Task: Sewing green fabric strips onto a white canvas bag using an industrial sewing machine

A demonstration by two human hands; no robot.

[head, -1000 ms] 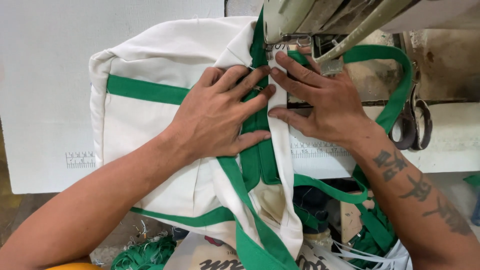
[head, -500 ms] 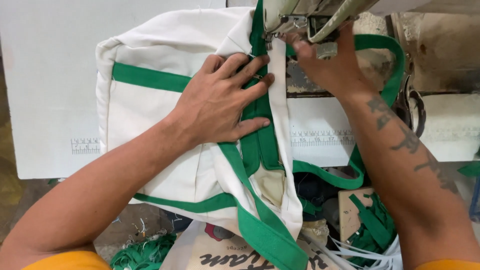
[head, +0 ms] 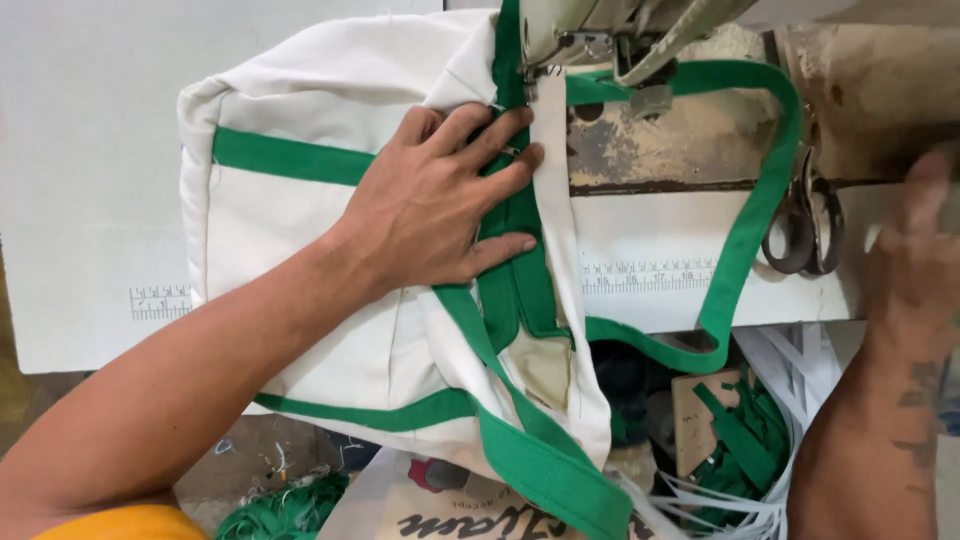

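Currently left hand (head: 440, 215) flat, fingers (head: 490, 125) spread, pressing white bag (head: 290, 220) at green strap (head: 515, 270), frame centre. Right hand (head: 915, 260) blurred far right, finger state unclear.

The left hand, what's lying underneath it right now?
Under the left hand lies the white bag, with green strap beneath the fingertips beside the sewing machine. The fabric directly beneath the palm is hidden.

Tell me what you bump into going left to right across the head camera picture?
White table → white bag with green bands → left hand pressed flat on the bag → green strap loop → scissors → right hand, blurred.
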